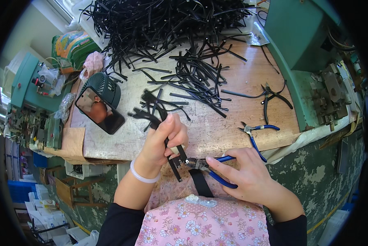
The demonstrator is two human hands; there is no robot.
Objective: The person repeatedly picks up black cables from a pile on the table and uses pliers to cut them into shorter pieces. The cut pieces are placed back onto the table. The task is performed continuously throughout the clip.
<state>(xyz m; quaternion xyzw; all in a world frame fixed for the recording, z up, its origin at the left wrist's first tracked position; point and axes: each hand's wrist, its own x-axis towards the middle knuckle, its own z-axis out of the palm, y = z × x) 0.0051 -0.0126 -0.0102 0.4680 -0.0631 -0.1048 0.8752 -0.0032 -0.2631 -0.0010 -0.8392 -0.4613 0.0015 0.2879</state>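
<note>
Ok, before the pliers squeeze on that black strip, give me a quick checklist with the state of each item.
1. Left hand grips the black plastic strips: ok.
2. Right hand on the blue-handled pliers: ok.
3. Plier tips meet the strip near its lower end: ok.
4. Fingers away from the tips: cannot tell, the left fingertips sit very close.
5. Exact bite position: cannot tell, too small.
6. Spare blue pliers lie on the bench: ok.

Workshop: worn workbench (233,135), green machines (299,37).

Thin black plastic strip (170,151), upright over the lap, nose of blue-handled pliers (210,168) against its lower end.
</note>
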